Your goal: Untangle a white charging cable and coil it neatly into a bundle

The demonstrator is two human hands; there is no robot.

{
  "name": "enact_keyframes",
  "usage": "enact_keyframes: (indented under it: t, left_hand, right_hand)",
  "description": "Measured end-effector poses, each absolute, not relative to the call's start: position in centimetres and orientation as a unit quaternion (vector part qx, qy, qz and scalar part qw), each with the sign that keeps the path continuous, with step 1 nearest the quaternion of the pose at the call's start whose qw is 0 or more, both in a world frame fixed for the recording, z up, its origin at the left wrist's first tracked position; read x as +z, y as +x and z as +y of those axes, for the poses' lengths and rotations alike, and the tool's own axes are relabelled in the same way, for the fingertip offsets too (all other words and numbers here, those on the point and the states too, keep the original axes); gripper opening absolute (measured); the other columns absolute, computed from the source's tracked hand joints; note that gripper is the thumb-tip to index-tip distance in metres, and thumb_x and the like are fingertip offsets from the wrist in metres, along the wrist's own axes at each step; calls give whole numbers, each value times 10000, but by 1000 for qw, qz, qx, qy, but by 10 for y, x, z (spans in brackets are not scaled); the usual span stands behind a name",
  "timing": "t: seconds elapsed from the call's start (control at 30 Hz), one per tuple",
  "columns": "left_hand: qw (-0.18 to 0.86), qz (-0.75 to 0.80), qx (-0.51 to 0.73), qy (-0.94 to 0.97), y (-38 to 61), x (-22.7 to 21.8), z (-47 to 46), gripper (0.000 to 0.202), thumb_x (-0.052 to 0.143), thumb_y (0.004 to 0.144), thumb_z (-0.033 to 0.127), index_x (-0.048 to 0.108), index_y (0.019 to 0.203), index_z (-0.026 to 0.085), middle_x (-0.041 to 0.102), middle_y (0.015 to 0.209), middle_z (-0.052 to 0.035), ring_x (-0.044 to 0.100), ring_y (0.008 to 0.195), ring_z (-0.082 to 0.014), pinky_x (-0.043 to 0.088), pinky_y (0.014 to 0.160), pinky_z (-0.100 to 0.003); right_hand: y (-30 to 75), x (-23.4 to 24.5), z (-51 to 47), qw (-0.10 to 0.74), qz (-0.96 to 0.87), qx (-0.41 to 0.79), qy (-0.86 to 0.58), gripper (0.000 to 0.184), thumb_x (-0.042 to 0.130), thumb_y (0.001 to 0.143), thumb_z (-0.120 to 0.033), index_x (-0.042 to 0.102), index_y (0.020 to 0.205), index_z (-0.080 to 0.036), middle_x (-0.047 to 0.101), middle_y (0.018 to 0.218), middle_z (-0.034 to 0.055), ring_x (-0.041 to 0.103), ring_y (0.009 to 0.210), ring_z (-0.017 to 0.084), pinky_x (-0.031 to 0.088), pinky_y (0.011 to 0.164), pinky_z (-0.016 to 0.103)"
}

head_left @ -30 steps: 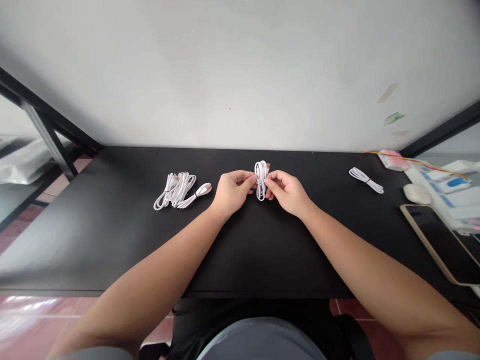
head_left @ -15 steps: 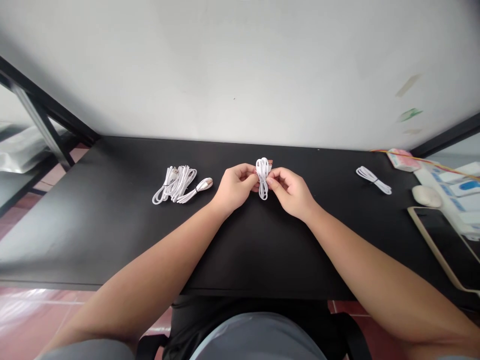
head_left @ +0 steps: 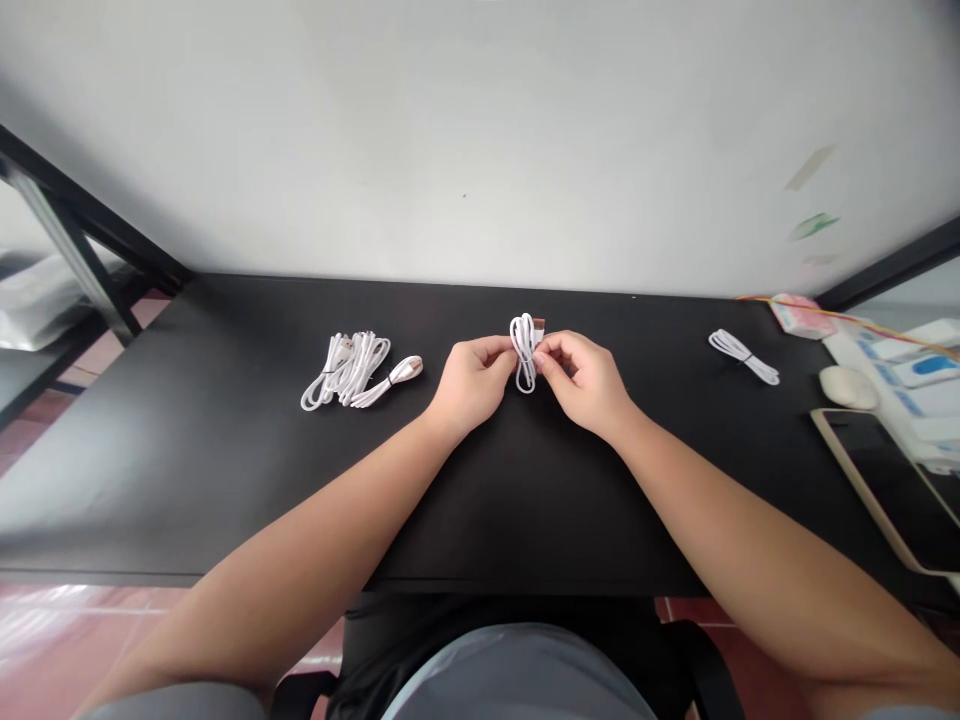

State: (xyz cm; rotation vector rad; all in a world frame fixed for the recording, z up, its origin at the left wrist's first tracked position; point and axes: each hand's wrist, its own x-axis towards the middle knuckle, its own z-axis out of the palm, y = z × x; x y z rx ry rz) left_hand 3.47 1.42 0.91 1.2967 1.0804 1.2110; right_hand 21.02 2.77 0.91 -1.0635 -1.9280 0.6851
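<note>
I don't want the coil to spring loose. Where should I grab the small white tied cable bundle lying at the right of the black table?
Probably pinch the small white tied cable bundle at its dark middle tie, coming from above: it lies flat and slanted, strands narrowest there, loops fanning at both ends.

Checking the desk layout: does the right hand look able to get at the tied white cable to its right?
Probably yes: only bare desk lies between the right hand and that tied cable, though it and the left hand pinch a coiled cable.
</note>
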Motion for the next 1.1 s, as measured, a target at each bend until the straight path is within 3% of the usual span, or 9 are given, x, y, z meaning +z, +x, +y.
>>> enact_keyframes:
  t: [0.23, 0.4, 0.53, 0.87, 0.97, 1.1]
  left_hand:
    - [488, 395, 447, 637, 30, 14, 13, 312, 617, 913, 332, 754, 1167, 213, 751, 1168, -56, 683, 1089, -252, 504, 1003, -367]
    - [448, 428, 422, 661, 29, 18, 10, 254, 623, 906, 343, 776, 1084, 246, 766, 999, -26, 699, 968, -240, 508, 974, -350]
    - [417, 443, 417, 676, 31, 21, 7, 275, 608, 907, 292, 750, 1140, 264, 745, 860, -12, 693, 844, -215, 522, 924, -338]
    - [322, 493, 411, 696, 38, 22, 1, 297, 564, 935, 295, 721, 1180, 232, 743, 843, -17, 671, 753, -183, 509, 771, -283]
    - [333, 498, 408, 689, 37, 21, 1, 279, 565, 932, 298, 730, 1142, 218, 739, 819, -20, 653, 706, -171, 509, 727, -279]
    - [386, 481, 430, 660, 37, 18, 3, 278, 586, 916, 311, 734, 1129, 209, 755, 902, -44, 680, 775, -185, 538, 771, -293]
  right_hand:
    - [214, 7, 30, 405, -760, 282, -423, 126, 586, 947, -305, 621, 877, -207, 671, 901, 55, 646, 775, 187, 537, 720, 347]
    - [215, 8, 29, 399, -753, 304, -426, 161, 585, 954, -359, 620, 891, -216, 681, 909, 58, 648, 774, 193, 536, 717, 352]
    - [213, 10, 27, 400, -748, 307, -433, 184, 586, 952, -389, 616, 892, -218, 686, 912, 64, 645, 777, 199, 533, 705, 353]
    - [206, 15, 22, 403, -754, 291, -429, 154, 566, 957, -343, 620, 890, -214, 681, 906, 56, 620, 750, 182, 519, 713, 347]
    - [205, 14, 22, 406, -764, 281, -415, 131, 563, 957, -318, 609, 890, -216, 668, 911, 53, 616, 760, 179, 518, 716, 344]
    - [206, 13, 23, 408, -768, 278, -409, 116, 567, 953, -312, 591, 882, -223, 650, 895, 44, 616, 762, 181, 520, 708, 344]
